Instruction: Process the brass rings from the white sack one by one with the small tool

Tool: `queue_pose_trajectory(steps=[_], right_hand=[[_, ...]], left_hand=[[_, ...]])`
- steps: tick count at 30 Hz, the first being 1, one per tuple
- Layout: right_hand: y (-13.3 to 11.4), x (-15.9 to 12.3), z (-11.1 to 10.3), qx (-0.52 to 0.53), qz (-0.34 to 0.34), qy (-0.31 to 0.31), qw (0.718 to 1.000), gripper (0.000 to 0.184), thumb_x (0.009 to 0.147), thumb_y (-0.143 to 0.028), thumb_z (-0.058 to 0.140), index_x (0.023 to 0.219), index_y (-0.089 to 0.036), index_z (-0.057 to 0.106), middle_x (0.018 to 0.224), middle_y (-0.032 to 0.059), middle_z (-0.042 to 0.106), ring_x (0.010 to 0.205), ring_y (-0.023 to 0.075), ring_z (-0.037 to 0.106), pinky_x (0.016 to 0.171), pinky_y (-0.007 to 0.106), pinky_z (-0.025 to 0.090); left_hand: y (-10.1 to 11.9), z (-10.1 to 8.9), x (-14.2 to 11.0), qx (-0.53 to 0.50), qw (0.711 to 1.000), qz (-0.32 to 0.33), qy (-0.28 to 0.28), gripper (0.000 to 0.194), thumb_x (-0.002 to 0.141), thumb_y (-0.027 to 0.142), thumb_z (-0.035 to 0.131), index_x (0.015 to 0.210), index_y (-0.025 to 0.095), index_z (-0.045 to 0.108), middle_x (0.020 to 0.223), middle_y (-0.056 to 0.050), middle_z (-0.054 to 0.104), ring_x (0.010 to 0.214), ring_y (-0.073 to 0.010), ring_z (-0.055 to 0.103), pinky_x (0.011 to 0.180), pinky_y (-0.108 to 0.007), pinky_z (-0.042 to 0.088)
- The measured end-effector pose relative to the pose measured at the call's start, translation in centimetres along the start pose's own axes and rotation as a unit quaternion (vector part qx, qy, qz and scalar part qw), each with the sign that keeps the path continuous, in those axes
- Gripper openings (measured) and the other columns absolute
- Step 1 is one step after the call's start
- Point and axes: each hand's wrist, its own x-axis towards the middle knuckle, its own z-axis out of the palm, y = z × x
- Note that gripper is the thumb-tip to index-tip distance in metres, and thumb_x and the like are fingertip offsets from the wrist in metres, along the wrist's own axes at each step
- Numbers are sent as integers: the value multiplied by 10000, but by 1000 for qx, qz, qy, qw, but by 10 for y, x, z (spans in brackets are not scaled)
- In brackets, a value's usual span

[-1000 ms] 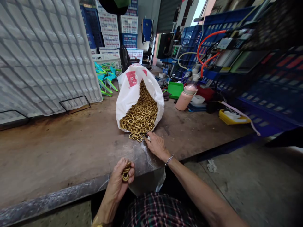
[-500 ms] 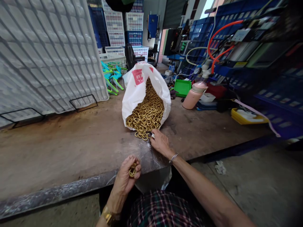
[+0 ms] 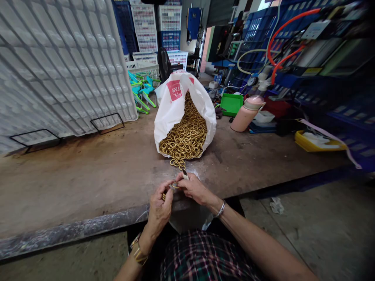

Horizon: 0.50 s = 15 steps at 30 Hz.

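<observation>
A worn brown tabletop with a scuffed grey front edge (image 3: 76, 179) spans the middle of the frame. A stained grey concrete floor (image 3: 295, 210) shows at lower right and lower left. At upper centre, stacked white and blue plastic lattice crates (image 3: 143, 23) stand behind a black chair (image 3: 164, 64), near a plain grey wall (image 3: 184, 23) and a dark grey slatted shutter (image 3: 219, 13). Bright light shows at upper right; the right edge falls into shadow.

I am in a workshop, as stacked crates (image 3: 170, 18), orange hoses (image 3: 269, 47) and gold-coloured rings (image 3: 187, 136) on my bench (image 3: 88, 175) show.
</observation>
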Motion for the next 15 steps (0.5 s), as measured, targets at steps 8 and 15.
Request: queue_pose_trajectory(steps=[8,15], right_hand=[[4,-2,6,0,-3,-28,1000,106,694,-257,446,772,-188,465,541,-84,456,349,28,239,358,172,172],[1,-4,12,-230,-149,46,961,193,781,-307,476,658,-163,516,574,-46,465,568,76,404,521,176,318]], left_hand=[[6,-4,-2,21,999,-23,-42,139,757,259,567,791,181,676,712,-30,646,699,-158,569,649,-226,422],[6,-5,-2,-7,995,-93,-40,216,728,361,596,771,155,648,583,18,538,491,-86,437,466,-180,357]])
